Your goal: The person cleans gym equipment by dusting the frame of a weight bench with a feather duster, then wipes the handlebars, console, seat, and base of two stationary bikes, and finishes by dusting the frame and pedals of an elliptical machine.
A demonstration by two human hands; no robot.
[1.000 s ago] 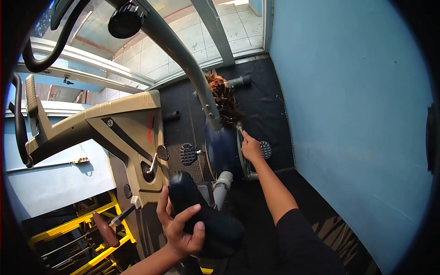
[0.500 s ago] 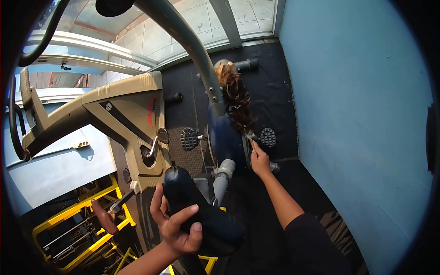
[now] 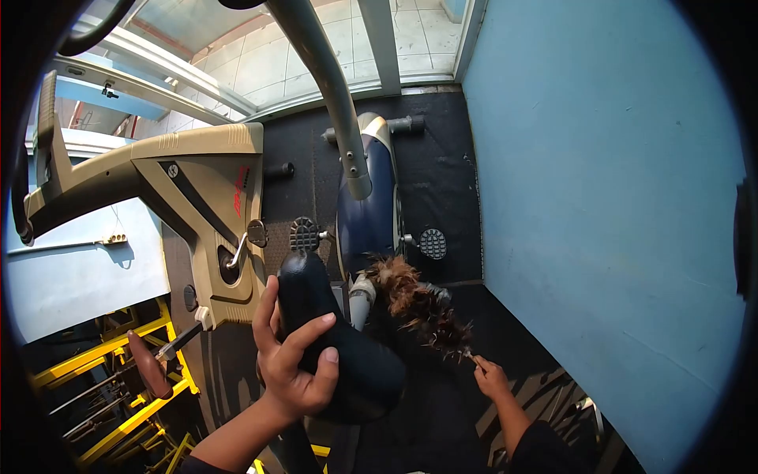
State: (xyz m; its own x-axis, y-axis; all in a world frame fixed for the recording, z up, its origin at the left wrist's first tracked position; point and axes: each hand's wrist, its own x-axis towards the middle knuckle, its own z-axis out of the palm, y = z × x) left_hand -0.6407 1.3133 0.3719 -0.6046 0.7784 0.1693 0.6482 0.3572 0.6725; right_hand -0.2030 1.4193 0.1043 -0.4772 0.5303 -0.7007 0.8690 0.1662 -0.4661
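At seven o'clock, our left hand spread across the seat, seemingly for balance; at five, our right hand pinched the feather duster by its handle, likely for reach.

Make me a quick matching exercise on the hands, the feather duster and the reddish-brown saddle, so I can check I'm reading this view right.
Things
1. left hand
2. right hand
3. feather duster
4. reddish-brown saddle

Places or states
A. feathers by the lower end of the blue casing
B. seen against the yellow frame
C. gripping a thin handle
D. fingers spread on the black saddle

Pairs: 1-D, 2-C, 3-A, 4-B
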